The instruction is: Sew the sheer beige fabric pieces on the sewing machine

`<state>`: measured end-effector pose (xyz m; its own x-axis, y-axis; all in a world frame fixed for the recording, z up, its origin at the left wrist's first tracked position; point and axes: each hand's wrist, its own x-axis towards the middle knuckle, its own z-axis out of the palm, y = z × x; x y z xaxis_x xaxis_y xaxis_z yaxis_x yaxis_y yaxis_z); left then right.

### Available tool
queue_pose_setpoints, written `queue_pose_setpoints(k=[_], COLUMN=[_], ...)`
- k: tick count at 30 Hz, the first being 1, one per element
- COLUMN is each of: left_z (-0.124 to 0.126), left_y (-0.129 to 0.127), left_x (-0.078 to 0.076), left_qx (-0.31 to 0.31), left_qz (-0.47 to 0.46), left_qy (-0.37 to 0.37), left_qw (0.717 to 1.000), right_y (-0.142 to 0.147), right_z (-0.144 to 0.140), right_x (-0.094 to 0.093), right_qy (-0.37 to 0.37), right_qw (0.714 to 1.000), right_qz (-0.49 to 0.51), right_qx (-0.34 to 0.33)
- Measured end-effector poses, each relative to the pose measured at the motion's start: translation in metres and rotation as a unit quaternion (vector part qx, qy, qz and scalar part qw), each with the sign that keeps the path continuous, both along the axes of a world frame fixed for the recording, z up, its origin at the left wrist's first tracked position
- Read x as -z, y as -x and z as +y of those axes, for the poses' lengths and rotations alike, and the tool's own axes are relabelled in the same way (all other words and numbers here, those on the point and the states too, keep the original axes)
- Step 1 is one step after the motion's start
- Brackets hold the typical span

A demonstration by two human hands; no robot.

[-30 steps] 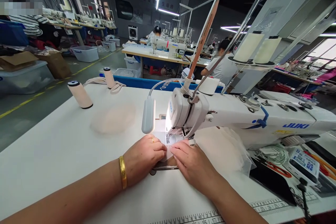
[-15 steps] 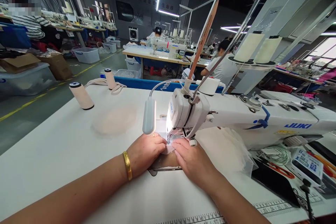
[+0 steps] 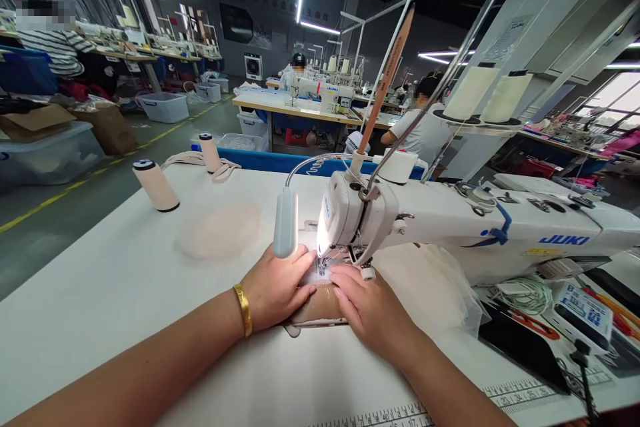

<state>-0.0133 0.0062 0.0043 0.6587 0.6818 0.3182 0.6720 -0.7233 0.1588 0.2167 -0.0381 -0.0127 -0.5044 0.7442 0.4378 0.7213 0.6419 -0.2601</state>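
Head-worn view, looking forward and down, close over table (image 3: 125, 293)

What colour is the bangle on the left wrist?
Gold: a shiny metal bangle on the left wrist, beside the left hand, clearest in the head view.

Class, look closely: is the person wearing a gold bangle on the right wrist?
No, the gold bangle sits on the left wrist, just behind the left hand; the right hand has a bare wrist.

Small pale fabric piece (image 3: 320, 277), prob. flat under machine needle.
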Motion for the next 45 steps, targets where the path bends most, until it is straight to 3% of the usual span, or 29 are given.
queue_pose_setpoints(k=[2, 5, 10, 16, 21, 32, 45], left_z=[-0.005, -0.014, -0.019, -0.015, -0.019, -0.027, -0.017], left_y=[-0.001, -0.002, 0.002, 0.004, 0.001, -0.002, -0.009], left_x=[-0.006, -0.014, -0.016, 0.000, 0.003, 0.006, 0.011], left_qx=[-0.019, 0.002, 0.063, 0.093, 0.135, 0.111, 0.072], left_qz=[0.028, 0.021, -0.014, -0.057, -0.083, -0.083, -0.062], left_qy=[-0.008, 0.003, 0.080, 0.006, 0.013, -0.015, -0.047], left_qw=[0.999, 1.000, 0.995, 0.994, 0.987, 0.990, 0.994], right_y=[0.003, 0.007, 0.004, -0.004, -0.005, -0.006, -0.007], right_z=[-0.003, -0.007, -0.009, -0.010, -0.013, -0.012, 0.000], right_x=[-0.005, -0.012, -0.016, -0.014, -0.016, -0.012, -0.006], right_qy=[0.000, 0.029, 0.057, 0.024, 0.028, 0.014, 0.000], right_qw=[0.998, 0.994, 0.996, 0.997, 0.995, 0.994, 0.993], right_qz=[0.026, 0.038, -0.034, -0.058, -0.088, -0.103, -0.115], right_qx=[-0.051, -0.100, -0.067, -0.051, -0.020, -0.013, 0.025])
